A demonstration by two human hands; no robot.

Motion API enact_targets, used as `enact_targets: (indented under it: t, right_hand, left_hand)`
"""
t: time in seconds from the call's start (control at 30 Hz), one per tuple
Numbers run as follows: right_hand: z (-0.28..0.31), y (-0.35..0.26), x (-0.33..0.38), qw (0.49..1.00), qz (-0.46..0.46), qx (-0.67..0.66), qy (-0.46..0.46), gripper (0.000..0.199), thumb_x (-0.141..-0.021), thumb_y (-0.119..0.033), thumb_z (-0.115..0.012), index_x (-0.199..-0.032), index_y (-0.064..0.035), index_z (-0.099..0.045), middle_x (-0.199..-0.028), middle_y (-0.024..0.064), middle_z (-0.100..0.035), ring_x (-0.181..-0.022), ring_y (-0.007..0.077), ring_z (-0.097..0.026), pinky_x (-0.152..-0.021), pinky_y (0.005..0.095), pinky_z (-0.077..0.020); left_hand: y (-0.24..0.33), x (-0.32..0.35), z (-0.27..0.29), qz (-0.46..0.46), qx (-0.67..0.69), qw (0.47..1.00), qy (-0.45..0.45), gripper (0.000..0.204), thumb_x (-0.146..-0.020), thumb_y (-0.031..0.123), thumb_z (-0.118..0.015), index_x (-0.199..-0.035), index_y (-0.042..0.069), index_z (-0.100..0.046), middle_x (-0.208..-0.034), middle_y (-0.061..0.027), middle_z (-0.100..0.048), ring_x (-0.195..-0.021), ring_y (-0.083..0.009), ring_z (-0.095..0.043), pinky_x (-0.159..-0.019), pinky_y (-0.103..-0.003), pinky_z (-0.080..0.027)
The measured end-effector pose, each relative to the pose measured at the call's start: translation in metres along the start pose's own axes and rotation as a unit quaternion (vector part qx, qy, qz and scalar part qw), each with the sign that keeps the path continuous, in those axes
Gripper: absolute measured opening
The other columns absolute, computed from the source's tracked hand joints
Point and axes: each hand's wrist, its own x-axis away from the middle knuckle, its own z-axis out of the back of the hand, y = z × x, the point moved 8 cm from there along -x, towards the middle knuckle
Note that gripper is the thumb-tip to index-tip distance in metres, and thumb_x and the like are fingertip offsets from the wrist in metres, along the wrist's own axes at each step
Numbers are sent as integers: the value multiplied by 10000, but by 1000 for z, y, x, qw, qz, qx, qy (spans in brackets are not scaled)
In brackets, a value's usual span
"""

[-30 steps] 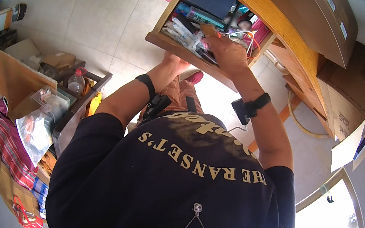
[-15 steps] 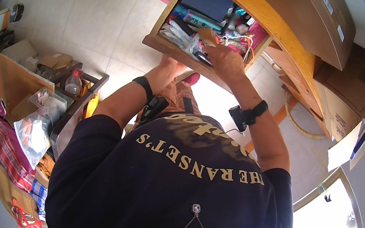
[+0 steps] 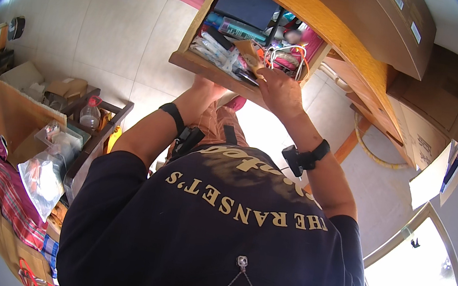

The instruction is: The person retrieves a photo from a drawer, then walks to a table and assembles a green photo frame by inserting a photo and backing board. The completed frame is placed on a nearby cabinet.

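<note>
Drawn back toward the front of wooden drawer [image 3: 210,72] with right hand [image 3: 279,91], bunched fingers at near end of flat tan piece [image 3: 247,51] slanting beside white packets [image 3: 214,52] inside, impossible to tell if clamped, left hand [image 3: 207,88] below, fingers hidden.

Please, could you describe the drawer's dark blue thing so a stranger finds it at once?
At the top of the picture, find the open wooden drawer. In its far left corner lies a flat-topped, rectangular, dark blue item. Its broad face makes it the largest thing inside, unlike the slim teal package in front.
</note>
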Motion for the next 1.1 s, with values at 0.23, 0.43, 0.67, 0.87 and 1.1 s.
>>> enact_targets:
  t: [0.23,0.43,0.67,0.87,1.1]
  right_hand:
    - [0,10,-8,998,-59,11,-31,261,-819,-151,-615,-1071,-84,-623,-892,138,-671,-773,288,-661,-662,388,-543]
    - [17,1,-3,999,-24,-31,-11,281,-811,-138,-630,-1087,-90,-635,-889,147,-670,-782,297,-658,-675,383,-538]
    - [48,3,13,990,17,-123,60,279,-791,-89,-621,-1068,-75,-646,-940,151,-665,-791,305,-654,-701,377,-535]
    - [58,12,30,979,-61,-189,50,235,-791,-94,-641,-1023,-55,-650,-904,141,-667,-808,305,-647,-708,372,-528]
    - [67,16,42,973,-68,-206,76,224,-790,-53,-646,-1014,-41,-651,-887,157,-662,-752,306,-646,-671,359,-523]
  left_hand:
    - [0,5,-12,2,15,1000,-24,572,-964,516,-270,-1384,140,-367,-1390,-105,-413,-1275,-335,-400,-1064,-565,-302]
    - [-2,8,-10,4,-1,1000,9,553,-962,513,-281,-1353,141,-401,-1351,-96,-457,-1240,-325,-438,-1044,-561,-333]
    - [-8,13,-8,30,-35,998,40,532,-958,482,-344,-1354,130,-401,-1366,-95,-445,-1251,-309,-434,-1063,-519,-331]
    - [-11,7,-7,32,-39,999,0,463,-946,414,-444,-1298,113,-458,-1304,-69,-511,-1207,-267,-484,-1039,-468,-380]
    - [-8,-36,-3,41,13,994,103,253,-883,235,-594,-1115,135,-573,-1059,-25,-640,-1001,-206,-599,-888,-424,-490]
